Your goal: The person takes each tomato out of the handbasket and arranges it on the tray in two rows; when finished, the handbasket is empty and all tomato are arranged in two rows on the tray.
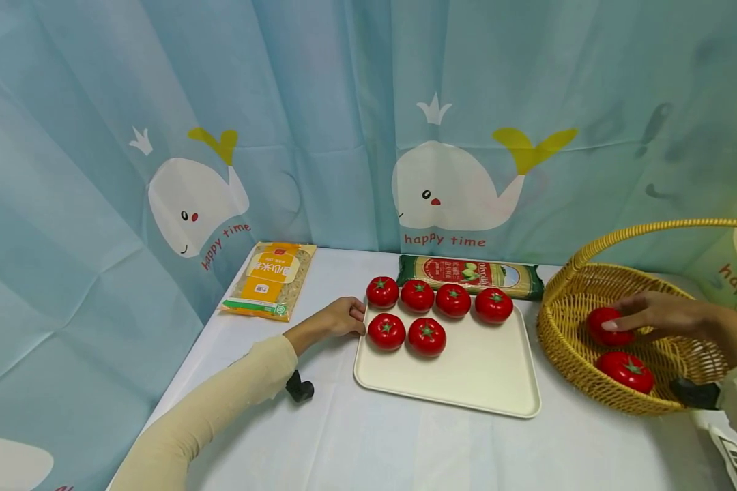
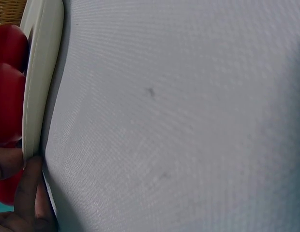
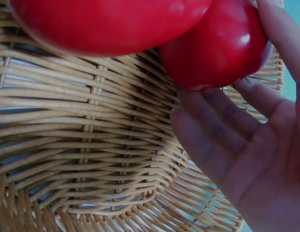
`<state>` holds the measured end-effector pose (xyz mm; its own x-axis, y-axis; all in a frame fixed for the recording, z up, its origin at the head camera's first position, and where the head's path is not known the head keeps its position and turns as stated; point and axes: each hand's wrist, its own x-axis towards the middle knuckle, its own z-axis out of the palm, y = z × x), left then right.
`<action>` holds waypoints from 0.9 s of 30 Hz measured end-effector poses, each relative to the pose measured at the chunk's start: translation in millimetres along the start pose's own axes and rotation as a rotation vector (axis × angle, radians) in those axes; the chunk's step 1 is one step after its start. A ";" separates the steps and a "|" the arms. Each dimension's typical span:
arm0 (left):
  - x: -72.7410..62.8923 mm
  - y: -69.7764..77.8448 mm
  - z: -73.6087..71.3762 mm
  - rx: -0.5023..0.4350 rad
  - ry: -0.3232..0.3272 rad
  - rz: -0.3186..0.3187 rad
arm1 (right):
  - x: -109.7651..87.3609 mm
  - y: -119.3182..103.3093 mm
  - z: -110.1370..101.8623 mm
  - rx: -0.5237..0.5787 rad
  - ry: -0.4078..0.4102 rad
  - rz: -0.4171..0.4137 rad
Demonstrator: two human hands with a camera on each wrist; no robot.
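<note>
My left hand pinches the left rim of a cream tray, thumb on top and fingers below, as the left wrist view shows. On the tray, several red tomatoes with green stem tops stand in a back row of several and a front row of two. At the right, my right hand reaches into a wicker basket and holds a tomato, thumb on one side and fingers curled along the other. Nearer the basket's front lies a second tomato.
Behind the tray lies a green-ended pasta packet. An orange-labelled food packet rests at the back left. The basket's tall handle arches above it. A blue whale-print curtain hangs behind the white-covered table.
</note>
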<state>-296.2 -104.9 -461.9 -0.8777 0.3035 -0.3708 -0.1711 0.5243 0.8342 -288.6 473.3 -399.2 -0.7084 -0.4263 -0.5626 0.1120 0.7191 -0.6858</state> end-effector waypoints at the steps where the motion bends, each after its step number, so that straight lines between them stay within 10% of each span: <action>1: 0.0 0.1 0.1 0.000 0.000 0.002 | -0.2 0.1 0.3 0.000 0.002 0.003; 27: -0.6 0.6 -0.3 0.014 0.003 0.007 | -4.3 -7.1 3.0 0.007 0.122 -0.099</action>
<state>-295.9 -105.1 -461.1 -0.8802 0.3044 -0.3640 -0.1591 0.5333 0.8308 -284.2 468.4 -393.2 -0.7955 -0.4248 -0.4321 0.0421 0.6726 -0.7388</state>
